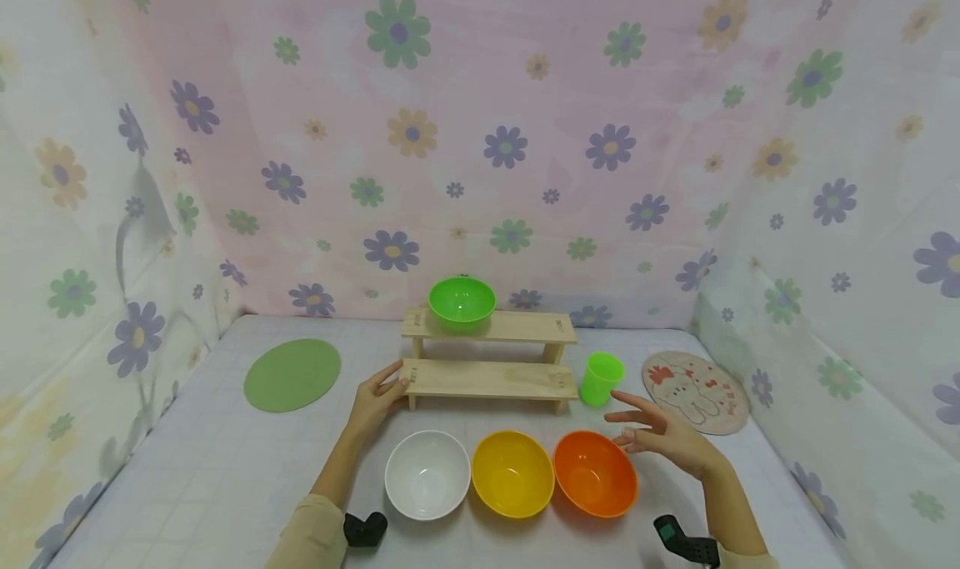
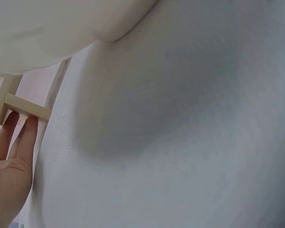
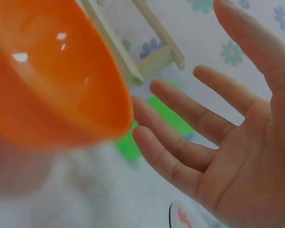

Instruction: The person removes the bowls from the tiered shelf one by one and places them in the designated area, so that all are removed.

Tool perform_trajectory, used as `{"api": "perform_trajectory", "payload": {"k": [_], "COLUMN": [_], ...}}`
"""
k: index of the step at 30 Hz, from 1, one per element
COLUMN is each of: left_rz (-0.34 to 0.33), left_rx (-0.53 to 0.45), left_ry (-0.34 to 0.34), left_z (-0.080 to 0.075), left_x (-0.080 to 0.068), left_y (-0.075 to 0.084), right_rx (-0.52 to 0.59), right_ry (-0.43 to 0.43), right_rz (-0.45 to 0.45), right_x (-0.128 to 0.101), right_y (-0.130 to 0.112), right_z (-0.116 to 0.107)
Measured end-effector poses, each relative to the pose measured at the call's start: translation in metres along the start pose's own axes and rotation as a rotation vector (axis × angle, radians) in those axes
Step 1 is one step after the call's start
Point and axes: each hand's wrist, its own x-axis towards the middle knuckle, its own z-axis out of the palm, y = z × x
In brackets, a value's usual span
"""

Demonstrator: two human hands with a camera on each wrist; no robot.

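My left hand [image 1: 377, 401] touches the left end of a two-step wooden stand [image 1: 491, 379]. In the left wrist view its extended fingers [image 2: 27, 142] meet the wooden end piece [image 2: 26, 105]. My right hand [image 1: 663, 437] is spread beside the orange bowl [image 1: 595, 474], holding nothing. The right wrist view shows fingertips close to that bowl's rim; contact there I cannot tell. A green cup [image 1: 602, 379] stands just beyond this hand. A yellow bowl [image 1: 513, 475] and a white bowl [image 1: 427, 476] line up left of the orange one. A green bowl [image 1: 462, 302] sits on the upper step.
A round green mat [image 1: 292, 376] lies at the left of the table. On the right is a round mat with a rabbit picture [image 1: 696, 392]. Flower-printed cloth [image 1: 465, 152] walls in the back and both sides.
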Motion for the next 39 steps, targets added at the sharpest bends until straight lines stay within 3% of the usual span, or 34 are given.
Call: {"api": "perform_trajectory", "payload": {"k": [5,9,20,29,33,39], "left_rz": [-0.131,-0.163,-0.153,-0.147,-0.150,-0.145], "left_rx": [0.058,0.054,0.044,0.059,0.056,0.059], "left_ry": [0.053,0.064,0.057,0.062,0.062,0.078], "left_z": [0.002,0.004,0.002,0.003,0.003,0.004], "left_x": [0.003,0.004,0.004,0.004,0.005,0.005], "left_y": [0.003,0.007,0.006,0.005,0.004,0.005], "right_rx": [-0.064,-0.056,-0.014,0.212,0.304,0.279], "right_ry": [0.057,0.110,0.091,0.147,0.193,0.198], "right_rz": [-0.102,-0.119,-0.121,-0.122,-0.093,-0.092], "right_x": [0.027,0.049,0.106,0.148,0.167,0.192], "right_y": [-0.016,-0.030,-0.071,-0.091,-0.089,-0.086], "right_z": [-0.003,-0.006,-0.001,0.021,0.032,0.050]}}
